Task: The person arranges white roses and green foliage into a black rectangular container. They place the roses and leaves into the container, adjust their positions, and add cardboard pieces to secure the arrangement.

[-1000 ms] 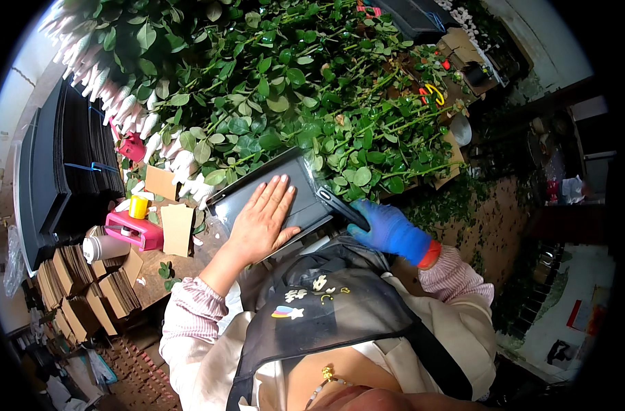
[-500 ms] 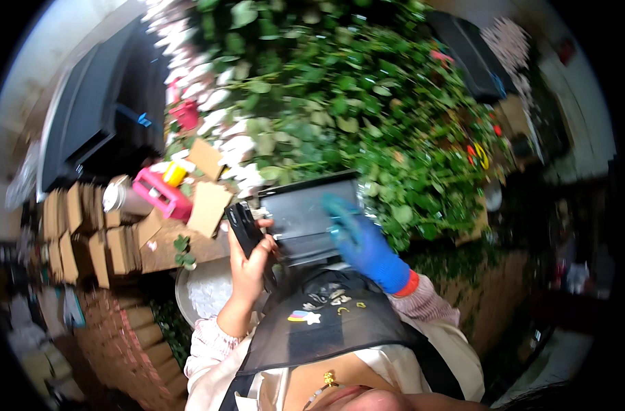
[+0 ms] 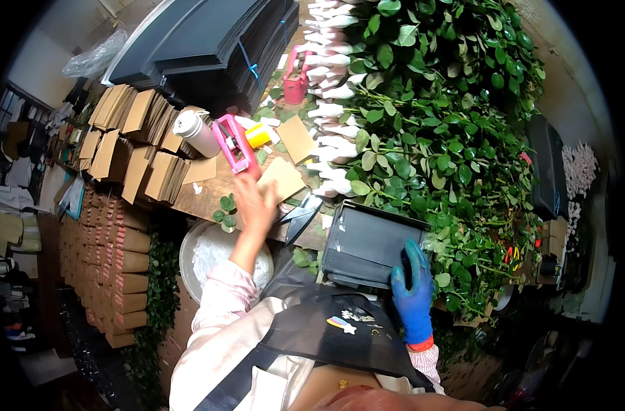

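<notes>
My bare left hand [image 3: 255, 204] reaches over the wooden table with thumb and fingers apart, slightly blurred. Its fingertips are close to the lower end of a pink tape dispenser [image 3: 234, 144]; whether they touch it is unclear. A brown card [image 3: 282, 179] lies beside the thumb. My right hand [image 3: 414, 294], in a blue glove, is open at the right side of a shallow black tray [image 3: 362, 240], thumb and fingers stretched out. Between the tray and my left hand lies a dark, angular object [image 3: 301, 218] with a shiny face.
Rose stems with leaves [image 3: 436, 137] are heaped beyond the tray, their heads in white sleeves [image 3: 333, 116]. A white lidded cup [image 3: 194, 132], a yellow roll [image 3: 259, 135] and stacked brown cards [image 3: 148, 168] stand at left. Black sheets [image 3: 210, 41] are piled behind. A white bucket [image 3: 206, 264] sits below the table edge.
My left hand has let go of the black object and moved toward the pink tape dispenser. My right hand has shifted from over the tray to its right side. The view has turned.
</notes>
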The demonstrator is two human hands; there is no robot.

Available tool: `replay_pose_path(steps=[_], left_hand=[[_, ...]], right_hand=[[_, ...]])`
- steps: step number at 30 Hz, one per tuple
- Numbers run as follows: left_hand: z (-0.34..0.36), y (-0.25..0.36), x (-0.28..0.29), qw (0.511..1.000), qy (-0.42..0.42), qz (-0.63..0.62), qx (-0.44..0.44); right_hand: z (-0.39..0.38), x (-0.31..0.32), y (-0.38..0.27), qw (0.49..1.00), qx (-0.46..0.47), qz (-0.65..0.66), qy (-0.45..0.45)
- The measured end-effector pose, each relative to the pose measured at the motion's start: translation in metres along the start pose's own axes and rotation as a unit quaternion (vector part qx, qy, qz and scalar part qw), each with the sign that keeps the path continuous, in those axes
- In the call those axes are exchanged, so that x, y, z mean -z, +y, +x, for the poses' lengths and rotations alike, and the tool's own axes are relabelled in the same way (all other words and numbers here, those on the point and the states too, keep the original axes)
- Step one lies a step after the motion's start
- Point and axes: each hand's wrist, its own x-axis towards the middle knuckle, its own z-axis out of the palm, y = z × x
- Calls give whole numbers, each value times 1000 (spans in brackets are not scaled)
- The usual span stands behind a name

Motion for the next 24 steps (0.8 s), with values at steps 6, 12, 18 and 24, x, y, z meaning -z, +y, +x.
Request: replay_pose_path(steps=[6,12,18,24], left_hand=[[87,-100,-19,900,-96,-259,337],[70,-98,-4,910,-152,-245,297],[42,-69,11,963,-222,51,142],[39,44,75,933,-289,-187,103]], right_hand=[[3,-2,-15,995,29,93,-20],[0,3,-29,994,21,107,-9],[4,11,-26,998,15,60,-10],[4,21,-25,994,24,88,59]])
